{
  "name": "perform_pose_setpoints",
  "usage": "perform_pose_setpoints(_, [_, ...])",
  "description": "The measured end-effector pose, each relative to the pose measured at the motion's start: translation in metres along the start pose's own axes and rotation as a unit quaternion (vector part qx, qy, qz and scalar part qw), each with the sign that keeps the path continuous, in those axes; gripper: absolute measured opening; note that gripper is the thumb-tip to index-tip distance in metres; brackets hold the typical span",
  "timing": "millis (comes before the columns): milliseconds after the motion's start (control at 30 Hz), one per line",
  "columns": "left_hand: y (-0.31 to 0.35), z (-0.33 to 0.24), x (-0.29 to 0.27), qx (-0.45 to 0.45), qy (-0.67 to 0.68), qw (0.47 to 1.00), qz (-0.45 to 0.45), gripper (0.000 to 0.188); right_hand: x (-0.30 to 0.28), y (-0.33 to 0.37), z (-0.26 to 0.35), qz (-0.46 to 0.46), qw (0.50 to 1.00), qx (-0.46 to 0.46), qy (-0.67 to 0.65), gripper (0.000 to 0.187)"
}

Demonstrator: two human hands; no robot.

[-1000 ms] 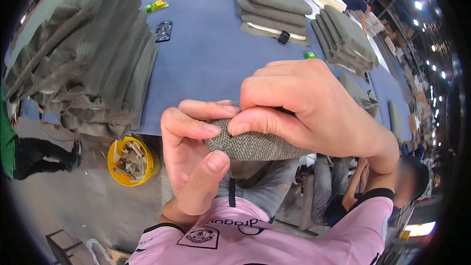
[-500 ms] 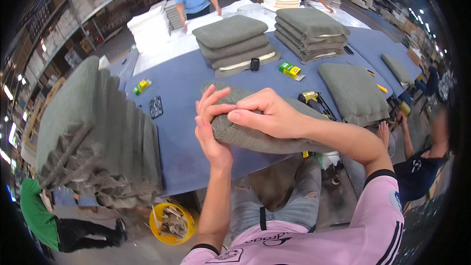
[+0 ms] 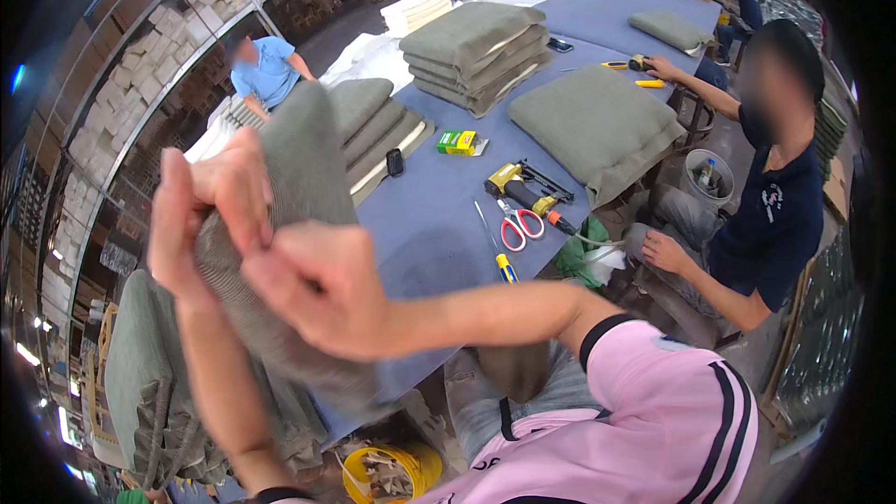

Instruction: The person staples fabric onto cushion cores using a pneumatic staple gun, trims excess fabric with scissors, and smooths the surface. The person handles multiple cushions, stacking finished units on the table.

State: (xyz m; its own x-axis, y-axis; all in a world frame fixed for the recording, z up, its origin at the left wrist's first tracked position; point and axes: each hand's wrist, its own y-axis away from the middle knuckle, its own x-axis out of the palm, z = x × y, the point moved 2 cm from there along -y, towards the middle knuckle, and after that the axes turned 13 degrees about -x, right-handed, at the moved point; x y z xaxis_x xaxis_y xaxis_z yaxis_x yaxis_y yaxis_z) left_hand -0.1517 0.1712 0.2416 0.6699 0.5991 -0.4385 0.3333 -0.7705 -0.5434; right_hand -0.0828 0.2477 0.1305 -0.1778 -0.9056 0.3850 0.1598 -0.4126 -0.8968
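A grey-green fabric-covered cushion (image 3: 303, 154) is raised and tilted steeply at the left, partly smeared by motion. My left hand (image 3: 210, 210) wraps round its near edge with bent fingers. Close beside it my right hand (image 3: 327, 289) is closed, thumb and fingers pinching the fabric at that same edge. My right forearm crosses in front of my body. Behind the held cushion, a second stack of cushions (image 3: 364, 121) is partly hidden.
The blue table (image 3: 420, 243) bears a nail gun (image 3: 527, 189), red-handled scissors (image 3: 520, 224), a screwdriver (image 3: 505, 266), a green-yellow box (image 3: 460, 143), a flat cushion (image 3: 597, 131) and a cushion stack (image 3: 476, 51). A co-worker (image 3: 779, 187) sits right. A yellow bucket (image 3: 425, 467) stands below.
The cushion has come up off the table and swung left, turned nearly upright, with both hands on it. My view has turned right, bringing scissors and a screwdriver into sight.
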Motion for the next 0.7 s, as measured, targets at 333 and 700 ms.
perform_pose_setpoints(333, [-0.025,0.131,0.017,-0.434,0.068,0.839,0.321,0.091,-0.01,0.08,-0.036,-0.203,0.937,0.276,-0.063,0.032])
perform_pose_setpoints(700, [-0.1,0.209,0.024,-0.459,-0.058,0.799,0.385,0.081,-0.108,0.07,-0.117,-0.12,0.933,0.338,-0.041,0.041])
